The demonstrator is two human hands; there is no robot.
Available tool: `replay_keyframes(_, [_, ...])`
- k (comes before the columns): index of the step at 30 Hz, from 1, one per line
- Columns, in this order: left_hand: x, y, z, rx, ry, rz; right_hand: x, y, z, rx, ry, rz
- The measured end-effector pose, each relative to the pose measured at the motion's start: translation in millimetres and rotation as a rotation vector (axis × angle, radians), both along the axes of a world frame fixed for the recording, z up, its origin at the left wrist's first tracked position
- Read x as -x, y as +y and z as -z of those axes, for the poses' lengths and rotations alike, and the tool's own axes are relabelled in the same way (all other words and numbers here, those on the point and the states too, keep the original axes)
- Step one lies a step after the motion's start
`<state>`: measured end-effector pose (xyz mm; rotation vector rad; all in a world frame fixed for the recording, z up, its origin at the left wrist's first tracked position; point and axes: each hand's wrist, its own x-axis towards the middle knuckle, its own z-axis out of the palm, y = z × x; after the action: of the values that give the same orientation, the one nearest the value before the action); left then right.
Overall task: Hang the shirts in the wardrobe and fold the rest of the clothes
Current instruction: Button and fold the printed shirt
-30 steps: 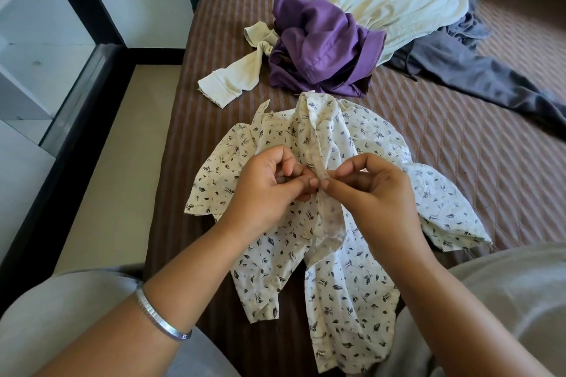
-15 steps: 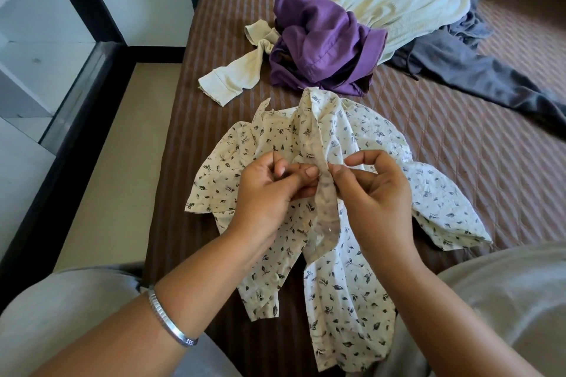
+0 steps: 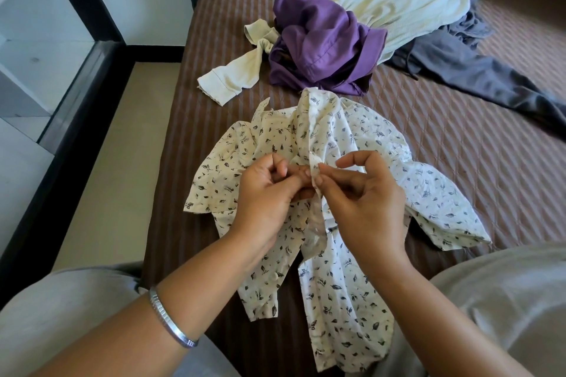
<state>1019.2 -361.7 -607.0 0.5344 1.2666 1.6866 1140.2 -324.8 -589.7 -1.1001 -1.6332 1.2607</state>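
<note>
While my left hand (image 3: pixel 269 190) and right hand (image 3: pixel 364 193) pinch the leaf-print shirt (image 3: pixel 346 294) placket, nothing's hung, and the purple garment (image 3: pixel 324 46) pile waits unfolded

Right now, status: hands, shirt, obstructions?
Left hand and right hand pinch the front placket of the cream leaf-print shirt, flat on brown striped bedspread. Nothing in the way.

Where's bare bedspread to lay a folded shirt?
Free: the right side of the bedspread, between the grey trousers and the floral shirt; also a narrow strip along the left edge below the cream sleeve. Crowded: the far end, where the purple garment tops the pile, and the middle, under both hands.
</note>
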Motion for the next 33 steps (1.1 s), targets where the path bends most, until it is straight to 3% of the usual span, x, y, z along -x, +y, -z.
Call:
replay_keyframes(8, [-2.7,-1.2,-5.6,0.071,-0.003,-0.007,5.6,-3.5,5.7,-0.222,-0.134,0.029])
replay_keyframes(16, [7.8,2.8,-7.9,0.106,-0.22,-0.007,7.5,-0.4,3.2,-0.034,0.071,0.01])
replay_keyframes(20, [8.2,3.5,-9.2,0.104,-0.22,0.018,4.4,2.9,2.2,0.028,0.127,0.007])
replay_keyframes(26, [6.3,2.7,-4.2,0.104,-0.131,0.007,6.6,-2.0,13.5,-0.303,-0.073,0.014])
replay_keyframes(28, [9.0,3.6,0.2,0.082,0.006,-0.012,6.5,-0.1,12.8,-0.207,-0.04,0.009])
replay_keyframes(30, [11.2,3.4,-0.2,0.053,0.109,-0.001,5.0,7.3,9.3,0.058,0.142,0.009])
replay_keyframes(33, [9.9,4.1,-2.9,0.023,0.134,0.044,2.2,19.7,8.7,0.354,0.324,-0.012])
